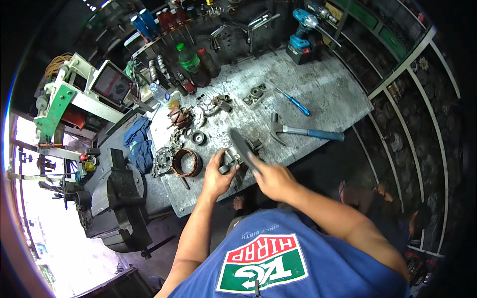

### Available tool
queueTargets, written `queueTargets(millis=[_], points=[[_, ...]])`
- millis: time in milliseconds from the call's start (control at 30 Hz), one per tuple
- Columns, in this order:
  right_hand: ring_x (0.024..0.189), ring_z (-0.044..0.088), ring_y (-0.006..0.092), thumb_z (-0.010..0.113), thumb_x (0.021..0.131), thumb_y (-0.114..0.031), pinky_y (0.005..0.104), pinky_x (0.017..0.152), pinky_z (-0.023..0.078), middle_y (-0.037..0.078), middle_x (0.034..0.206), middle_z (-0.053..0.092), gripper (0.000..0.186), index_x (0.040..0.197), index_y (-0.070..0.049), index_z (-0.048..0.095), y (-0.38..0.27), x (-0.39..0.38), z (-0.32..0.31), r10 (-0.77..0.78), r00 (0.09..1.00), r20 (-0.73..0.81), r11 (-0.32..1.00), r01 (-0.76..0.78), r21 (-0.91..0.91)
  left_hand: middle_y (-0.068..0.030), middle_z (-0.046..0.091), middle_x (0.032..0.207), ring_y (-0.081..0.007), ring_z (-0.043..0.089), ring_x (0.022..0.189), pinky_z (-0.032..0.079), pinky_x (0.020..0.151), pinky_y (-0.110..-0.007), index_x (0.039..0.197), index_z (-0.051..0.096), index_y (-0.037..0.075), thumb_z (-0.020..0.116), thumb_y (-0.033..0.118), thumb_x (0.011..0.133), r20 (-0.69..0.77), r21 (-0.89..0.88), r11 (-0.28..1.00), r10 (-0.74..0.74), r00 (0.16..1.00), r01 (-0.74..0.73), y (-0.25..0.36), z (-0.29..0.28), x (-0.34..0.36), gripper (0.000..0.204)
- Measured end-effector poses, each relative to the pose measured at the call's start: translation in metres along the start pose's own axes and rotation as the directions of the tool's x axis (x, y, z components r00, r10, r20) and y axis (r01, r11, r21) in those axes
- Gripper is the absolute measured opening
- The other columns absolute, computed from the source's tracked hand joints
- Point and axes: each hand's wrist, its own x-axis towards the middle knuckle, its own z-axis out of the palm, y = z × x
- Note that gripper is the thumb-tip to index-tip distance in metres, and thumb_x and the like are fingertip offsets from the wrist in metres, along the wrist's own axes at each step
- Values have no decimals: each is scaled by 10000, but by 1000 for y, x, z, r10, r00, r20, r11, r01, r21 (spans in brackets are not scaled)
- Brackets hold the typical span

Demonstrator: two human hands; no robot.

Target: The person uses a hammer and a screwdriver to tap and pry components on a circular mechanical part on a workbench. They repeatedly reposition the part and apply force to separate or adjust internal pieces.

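I have the right hand (276, 181) wrapped round one end of a long, dark, flat tool (241, 148), blurred, while the left hand (218, 176) pinches a small grey metal part (229, 160) over the scuffed grey worktop (338, 94), between a copper-coloured wound ring (198, 164) and a blue-gripped claw hammer (308, 132).

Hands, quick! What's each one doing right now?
Left hand: closed, holding a small metal part.
Right hand: closed, holding a long dark tool, a bit blurred.
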Motion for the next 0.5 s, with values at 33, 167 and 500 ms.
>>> queueTargets(millis=[33, 167, 500], points=[[828, 773, 495, 713, 1066, -175, 597, 799, 619, 290, 929, 780, 687, 1721, -116, 513, 10, -26, -4, -31, 999, 28, 998, 33, -57, -277, 694, 1434, -442, 691, 1348, 540, 1180, -489, 1568, 611, -16, 930, 254, 922, -15, 5, 1000, 18, 1000, -18, 1, 2, 3, 770], [855, 769, 499, 692, 1074, -182, 601, 790, 617, 296, 936, 769, 647, 1696, -95, 538, 28, -86, -16, -33, 999, -6, 998, 33, 49, -281, 691, 1435, -441, 691, 1345, 549, 1157, -494, 1551, 614, -34, 923, 238, 924, -62, -23, 1000, 14, 998, -15, 1, 3, 5, 750], [803, 738, 517, 683, 1093, -205, 605, 749, 591, 301, 854, 739, 666, 1726, -112, 497, 16, 4, 21, -90, 983, -159, 995, 95, 25, -269, 724, 1443, -397, 708, 1348, 538, 1181, -466, 1554, 623, -38, 956, 264, 913, 2, 14, 1000, -9, 1000, 9, 12, -1, 5, 783]])
